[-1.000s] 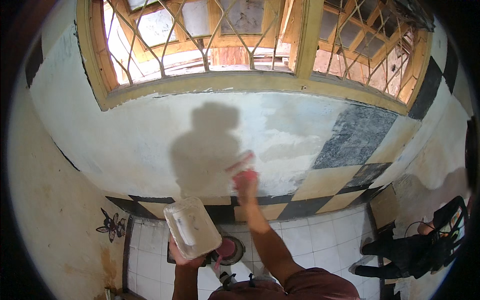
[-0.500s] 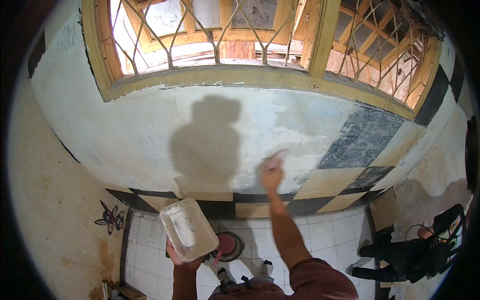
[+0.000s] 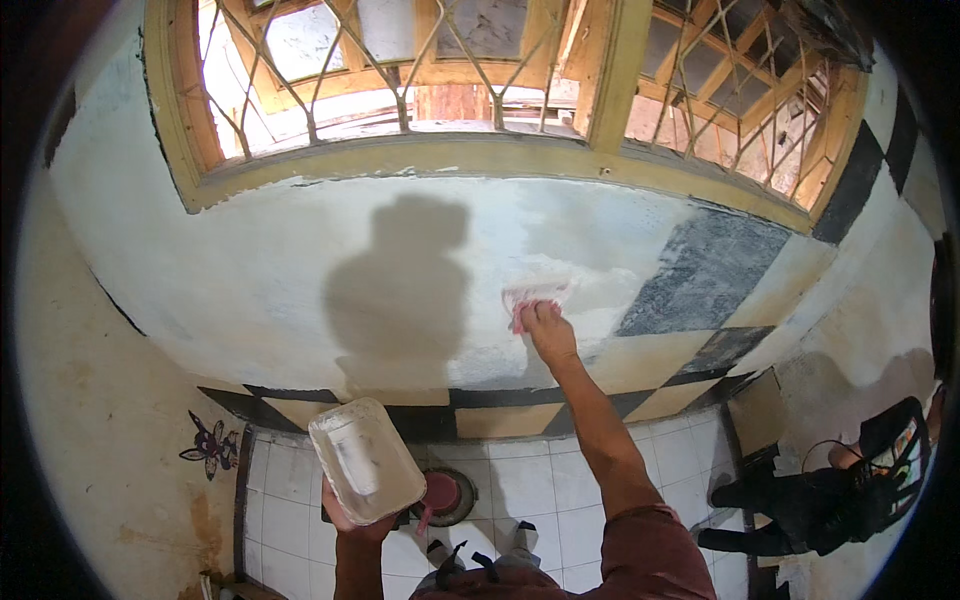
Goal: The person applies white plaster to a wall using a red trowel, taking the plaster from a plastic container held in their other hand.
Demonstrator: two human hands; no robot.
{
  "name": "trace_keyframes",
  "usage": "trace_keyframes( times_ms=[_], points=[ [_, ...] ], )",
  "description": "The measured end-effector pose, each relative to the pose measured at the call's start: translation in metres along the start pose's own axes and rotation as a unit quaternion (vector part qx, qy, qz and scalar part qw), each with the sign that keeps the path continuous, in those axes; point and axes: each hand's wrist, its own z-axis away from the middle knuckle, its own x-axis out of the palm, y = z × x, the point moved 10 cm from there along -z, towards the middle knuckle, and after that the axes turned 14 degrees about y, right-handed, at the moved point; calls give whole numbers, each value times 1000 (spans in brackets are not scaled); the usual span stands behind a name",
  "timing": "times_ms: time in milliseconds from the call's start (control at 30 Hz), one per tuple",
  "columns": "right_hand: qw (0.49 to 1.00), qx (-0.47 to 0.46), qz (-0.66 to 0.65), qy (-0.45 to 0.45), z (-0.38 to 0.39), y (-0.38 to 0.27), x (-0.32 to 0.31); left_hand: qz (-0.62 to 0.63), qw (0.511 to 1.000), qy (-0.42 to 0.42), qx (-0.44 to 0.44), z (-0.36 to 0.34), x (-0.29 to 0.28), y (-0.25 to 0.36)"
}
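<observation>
My right hand (image 3: 548, 335) grips a pink flat spreading tool (image 3: 525, 292) against the whitened wall below the window (image 3: 600, 275), where pale smears show around the blade. My left hand (image 3: 342, 510) holds a cream rectangular tub (image 3: 395, 465), tilted, with white material inside, low and left of the tool. Beneath the tub, a pink dipper (image 3: 438, 492) rests in or on a dark round container (image 3: 464, 510) on the floor, its contents hidden.
A grilled yellow window frame (image 3: 605, 120) spans the top. Checkered squares (image 3: 505, 420) border the wall. The left wall (image 3: 120, 420) has a flower motif. A person in dark trousers (image 3: 770, 540) is at the right by a brown board (image 3: 752, 410). White tiles (image 3: 590, 470) cover the floor.
My right hand has moved rightward and upward along the wall with the pink tool. My left hand and the tub have shifted slightly left in the view.
</observation>
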Motion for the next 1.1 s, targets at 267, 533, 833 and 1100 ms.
trace_keyframes(
  times_ms=[267, 533, 833, 1100],
  points=[
    [998, 58, 4, -13, 14, -14, -40, -85, 989, 12, 121, 7, 13, 13],
    [994, 93, -46, -17, 60, 36, -29, 174, 968, 15, -181, 14, 60, -19],
    [864, 390, -43, 315, 43, 185, -167, 220, 960, 18, -172, 12, 41, -31],
    [883, 357, -190, 239, -8, -21, -33, -123, 988, 18, 90, 9, 10, -6]
  ],
)
